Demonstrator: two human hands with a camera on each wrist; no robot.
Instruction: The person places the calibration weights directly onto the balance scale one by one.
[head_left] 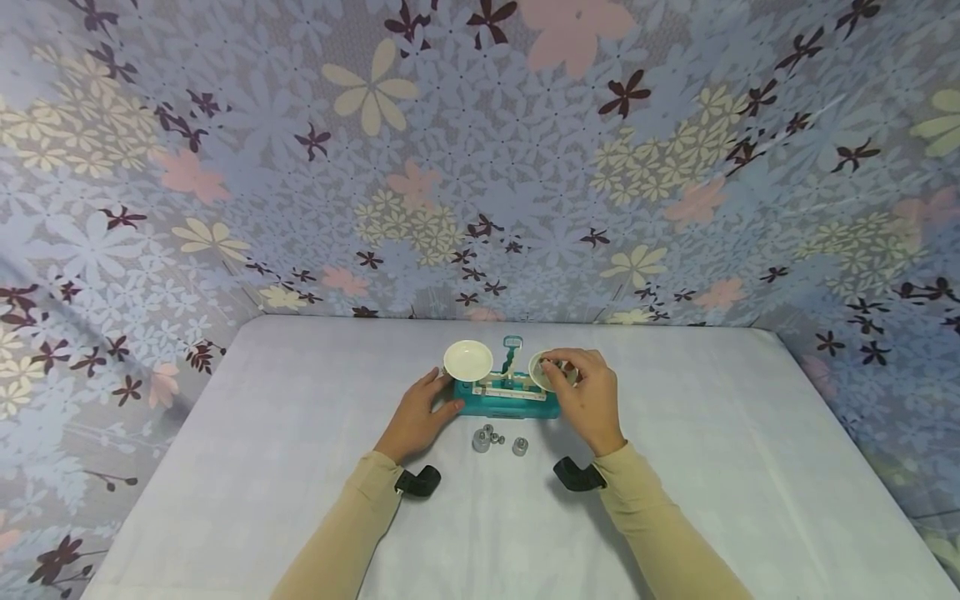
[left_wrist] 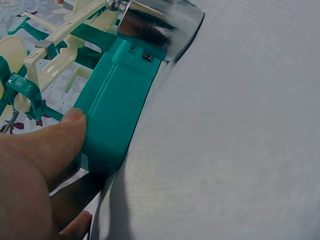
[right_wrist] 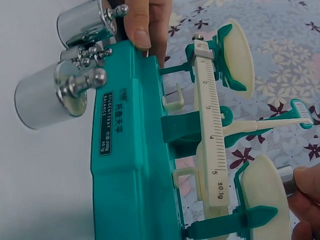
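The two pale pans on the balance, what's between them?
A green upright and a pale pointer stand between the left pan and the right pan, as the head and right wrist views show.

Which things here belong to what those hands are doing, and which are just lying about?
Job:
green balance, gripped by left hand
metal weight, pinched by right hand
loose weights nearby, probably

Just there:
floral backdrop
pale table
black wrist devices
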